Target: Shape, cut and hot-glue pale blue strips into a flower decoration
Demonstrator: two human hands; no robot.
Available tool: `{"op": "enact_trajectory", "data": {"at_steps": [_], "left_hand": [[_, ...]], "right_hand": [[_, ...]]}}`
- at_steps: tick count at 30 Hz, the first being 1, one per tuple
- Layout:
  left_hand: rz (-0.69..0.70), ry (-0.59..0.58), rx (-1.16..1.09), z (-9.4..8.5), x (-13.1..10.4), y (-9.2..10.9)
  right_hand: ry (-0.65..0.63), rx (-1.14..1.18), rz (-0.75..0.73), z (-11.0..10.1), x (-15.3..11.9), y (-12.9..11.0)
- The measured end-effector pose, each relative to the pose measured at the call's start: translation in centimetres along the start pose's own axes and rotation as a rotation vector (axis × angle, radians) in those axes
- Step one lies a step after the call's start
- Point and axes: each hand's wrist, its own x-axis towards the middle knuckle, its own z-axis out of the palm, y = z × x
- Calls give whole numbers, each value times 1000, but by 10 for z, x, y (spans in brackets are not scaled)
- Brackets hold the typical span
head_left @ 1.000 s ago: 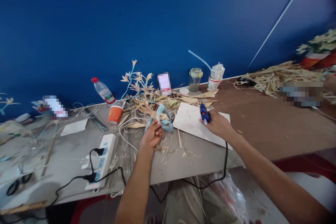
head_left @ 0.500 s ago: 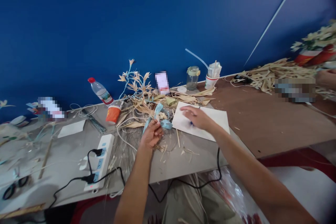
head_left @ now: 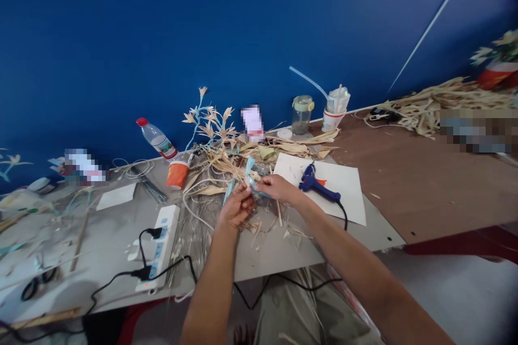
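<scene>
Light-blue ribbon [head_left: 250, 165] rises roughly upright, inward from the front edge of the table [head_left: 267, 256], pinched from below-left by the left hand [head_left: 238, 206], the right hand [head_left: 277, 188] equally near, fingertips against it, grip unclear.

Ribbon [head_left: 250, 165], centre: pale blue. Glue gun [head_left: 321, 188], right of centre: dark blue; an orange part [head_left: 322, 181] shows. Sheet [head_left: 350, 188] beneath: white. Cup [head_left: 177, 175], left of centre: orange. Bottle cap [head_left: 141, 121], left: red. Wall [head_left: 243, 21], top: deep blue.
</scene>
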Motion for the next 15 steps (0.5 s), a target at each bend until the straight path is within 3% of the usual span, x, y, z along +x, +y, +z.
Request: {"op": "enact_trajectory", "data": {"at_steps": [6,15], "left_hand": [[1,78,44,-2,3,0],[-11,91,93,0,5,1]], "right_hand": [[83,-12,18,2,-6,-3],[67,100,43,5,-6,5]]}}
